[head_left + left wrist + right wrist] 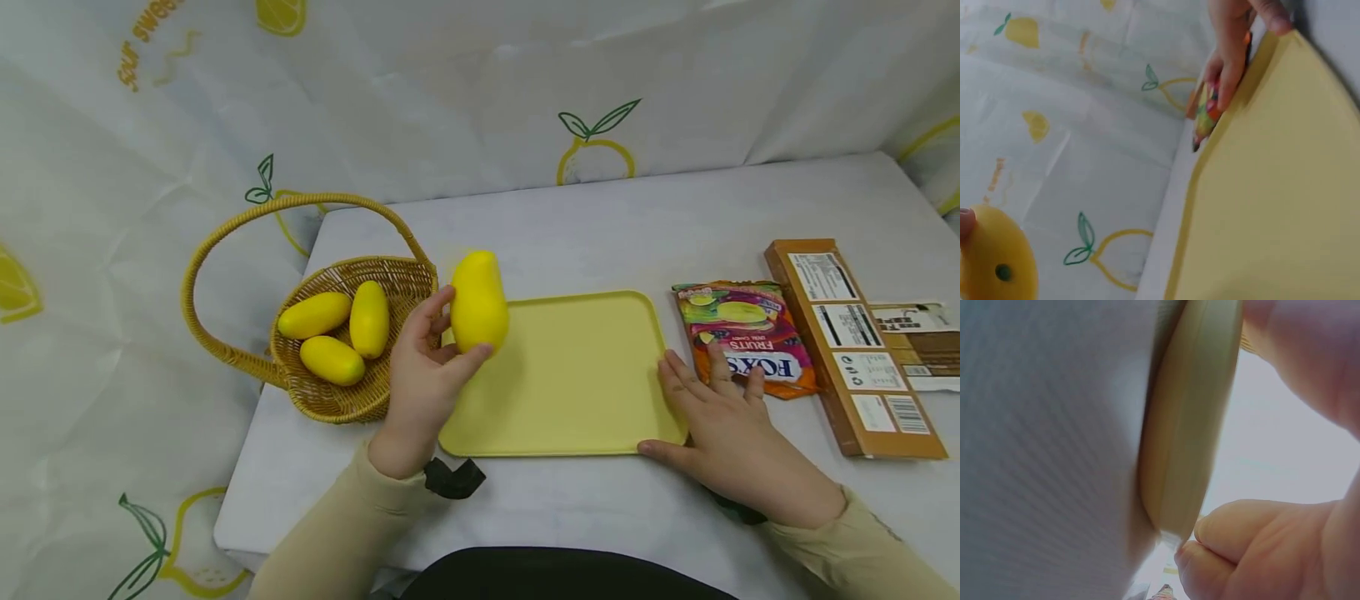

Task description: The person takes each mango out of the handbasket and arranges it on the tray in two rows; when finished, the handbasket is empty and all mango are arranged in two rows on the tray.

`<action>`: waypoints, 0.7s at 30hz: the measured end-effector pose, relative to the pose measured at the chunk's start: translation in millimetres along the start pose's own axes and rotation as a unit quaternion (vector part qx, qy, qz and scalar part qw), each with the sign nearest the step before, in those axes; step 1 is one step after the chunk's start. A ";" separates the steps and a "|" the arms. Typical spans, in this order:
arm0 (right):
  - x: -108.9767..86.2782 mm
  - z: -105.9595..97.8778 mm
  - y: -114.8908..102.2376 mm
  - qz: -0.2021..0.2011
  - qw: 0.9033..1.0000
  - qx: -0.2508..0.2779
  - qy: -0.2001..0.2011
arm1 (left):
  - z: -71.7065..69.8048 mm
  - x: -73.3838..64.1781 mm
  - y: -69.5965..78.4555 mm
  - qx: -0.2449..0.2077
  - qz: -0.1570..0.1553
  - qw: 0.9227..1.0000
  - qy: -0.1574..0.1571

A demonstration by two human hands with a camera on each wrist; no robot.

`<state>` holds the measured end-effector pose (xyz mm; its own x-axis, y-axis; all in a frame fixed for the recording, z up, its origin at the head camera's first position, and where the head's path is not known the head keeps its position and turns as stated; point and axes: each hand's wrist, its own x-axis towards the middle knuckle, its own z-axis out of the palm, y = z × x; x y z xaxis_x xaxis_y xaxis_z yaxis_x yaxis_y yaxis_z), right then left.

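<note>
My left hand (423,375) grips a yellow mango (478,302) between thumb and fingers, holding it up over the left end of a pale yellow tray (562,375). In the left wrist view the same mango (1000,256) shows a small dark green stem spot, with only a bit of one digit on it. With fingers spread, my right hand (727,433) touches the tray's right edge, thumb at the near corner. Its other fingertips reach the lower edge of a FOX'S candy bag (742,333). Close up, the right wrist view shows fingertips at the tray's rim (1191,437).
A wicker basket (352,408) with a tall handle stands left of the tray, holding three mangoes (370,321). Right of the candy bag lie a long brown box (847,350) and a brown-and-white packet (926,350). A lemon-printed cloth (480,100) hangs behind the white table (600,225).
</note>
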<state>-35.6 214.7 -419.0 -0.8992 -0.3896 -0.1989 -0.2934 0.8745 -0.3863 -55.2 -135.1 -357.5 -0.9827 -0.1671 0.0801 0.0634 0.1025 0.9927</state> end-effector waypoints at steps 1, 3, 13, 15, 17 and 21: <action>0.0 -0.2 -0.5 0.000 1.000 0.005 0.001 | 9.3 0.2 -2.9 0.007 -0.008 1.000 -0.003; -0.1 -0.2 -1.5 -0.001 1.000 0.011 0.004 | 26.7 1.3 -8.5 0.022 -0.029 0.999 -0.012; -1.2 -4.9 -5.9 0.007 1.000 0.024 -0.001 | 89.1 13.6 -29.7 0.088 -0.090 0.990 -0.065; -1.9 -5.2 -5.7 0.006 1.000 0.026 -0.001 | 98.7 16.3 -33.1 0.104 -0.095 0.987 -0.073; -2.5 -5.5 -5.4 0.004 1.000 0.026 0.000 | 108.2 18.1 -35.0 0.119 -0.101 0.984 -0.080; -5.4 -6.0 -3.8 0.005 1.000 0.026 0.002 | 127.3 18.8 -36.8 0.144 -0.109 0.978 -0.099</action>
<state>-31.5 215.2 -411.0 -0.9035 -0.3799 -0.1984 -0.2677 0.8617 -0.4310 -98.2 -17.3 -404.0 -0.9835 -0.0253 -0.1789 -0.1757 0.3633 0.9149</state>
